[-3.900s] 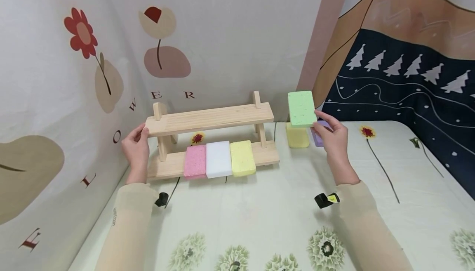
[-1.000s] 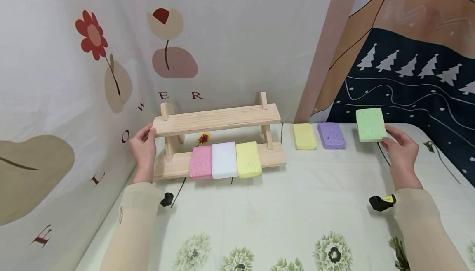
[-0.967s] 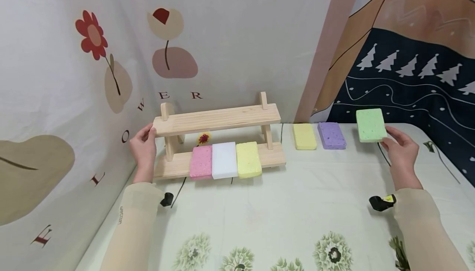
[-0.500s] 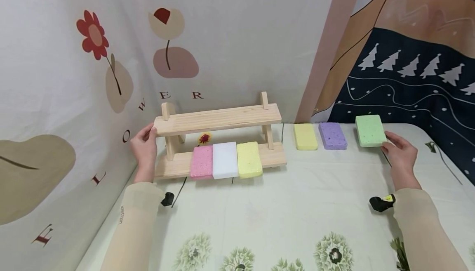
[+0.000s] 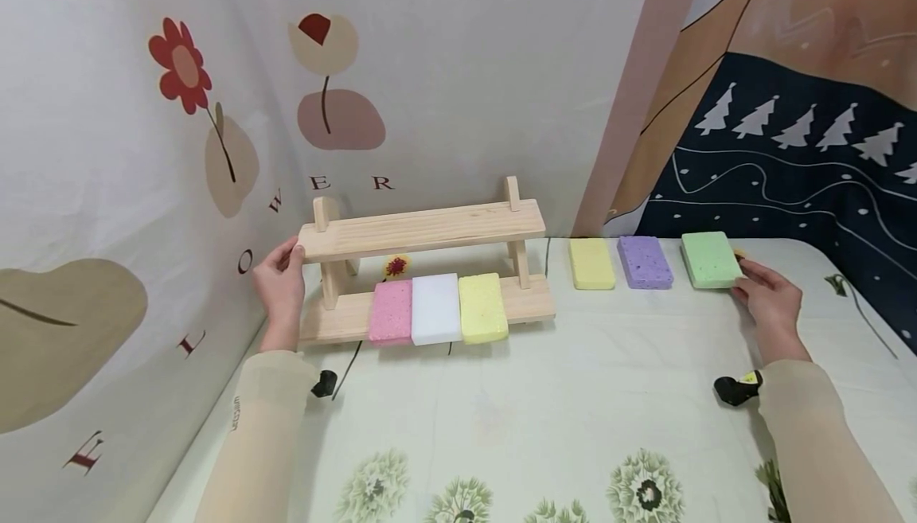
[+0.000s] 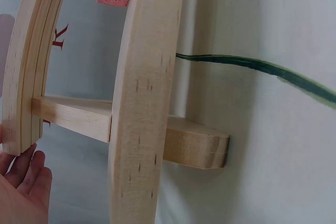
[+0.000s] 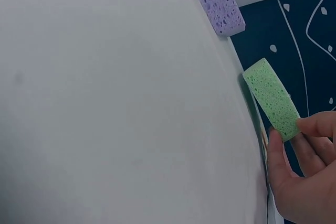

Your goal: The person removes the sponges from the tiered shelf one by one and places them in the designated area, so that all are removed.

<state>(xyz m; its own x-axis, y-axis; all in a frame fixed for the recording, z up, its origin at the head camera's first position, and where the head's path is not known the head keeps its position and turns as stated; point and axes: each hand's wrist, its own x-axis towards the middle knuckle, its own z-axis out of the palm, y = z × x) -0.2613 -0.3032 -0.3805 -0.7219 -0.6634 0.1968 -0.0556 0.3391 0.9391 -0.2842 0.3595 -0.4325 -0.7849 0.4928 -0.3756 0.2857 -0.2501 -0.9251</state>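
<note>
My right hand (image 5: 770, 298) pinches a green sponge (image 5: 711, 259) by its right edge, low over the cloth. In the right wrist view the thumb and fingers grip one end of that green sponge (image 7: 273, 98). A purple sponge (image 5: 645, 262) and a yellow sponge (image 5: 591, 263) lie in a row to its left. My left hand (image 5: 281, 288) holds the left end of the upper board of a two-tier wooden rack (image 5: 430, 230). On the rack's lower board lie a pink sponge (image 5: 391, 312), a white sponge (image 5: 435, 308) and a yellow sponge (image 5: 483, 307), side by side.
A pale flower-print cloth (image 5: 537, 411) covers the table. Behind the rack hangs a light curtain (image 5: 458, 69) with printed flowers, and a dark tree-print cloth (image 5: 788, 181) hangs at the back right. A black wrist camera (image 5: 736, 390) sits on the right sleeve.
My right hand has carried the green sponge rightward from beside the rack, past the purple one, then lowered it toward the cloth. The left hand keeps its hold on the rack.
</note>
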